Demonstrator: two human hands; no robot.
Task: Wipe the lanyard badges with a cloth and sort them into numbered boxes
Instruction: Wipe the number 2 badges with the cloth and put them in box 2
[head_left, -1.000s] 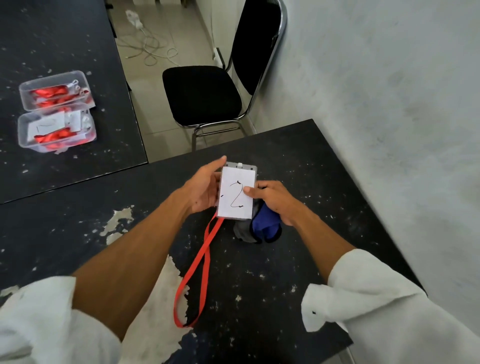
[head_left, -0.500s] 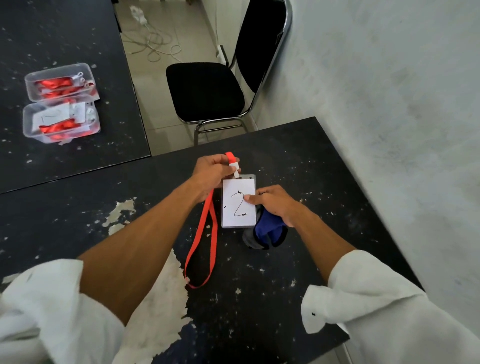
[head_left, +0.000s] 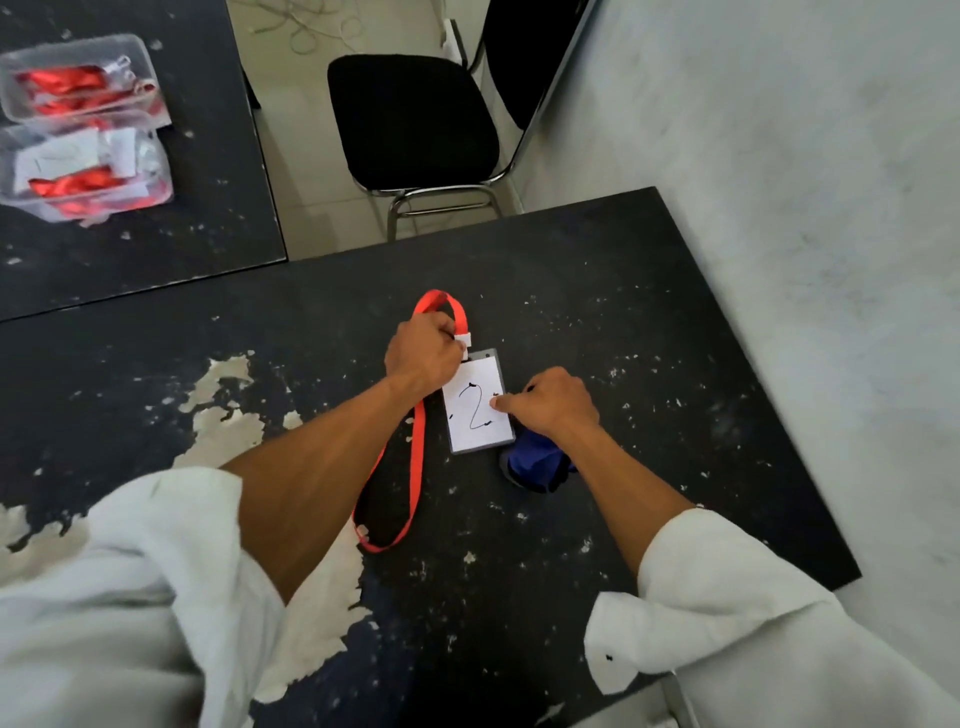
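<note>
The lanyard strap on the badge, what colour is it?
Red strap, seen best in head view.

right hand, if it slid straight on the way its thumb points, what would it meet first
Its thumb is already on the badge. Sliding on across it, the right hand would probably meet the red lanyard beside the badge's far edge, close by the wrist of the left hand; heights are unclear.
</note>
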